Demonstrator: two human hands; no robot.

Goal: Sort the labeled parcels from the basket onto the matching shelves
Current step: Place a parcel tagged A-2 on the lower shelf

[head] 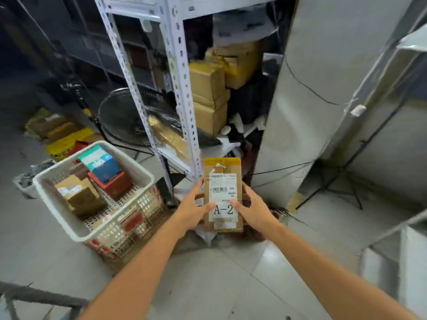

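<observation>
parcel: flat brown cardboard, white barcode label marked "A-2", upright, facing the camera, pinched between left hand and right hand | basket: white, perforated, at parcel's 9 o'clock, holds brown box, red box, teal-white box | shelves: white slotted metal, at 12 o'clock, stacked with brown cartons

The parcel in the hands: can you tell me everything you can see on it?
The parcel is a flat brown cardboard packet with a yellowish top edge, held near the metal rack with its front toward the camera. A white label covers most of that front, with a barcode, small print and big letters A-2. The left hand and right hand grip its long sides, thumbs pressing on the label.
</observation>
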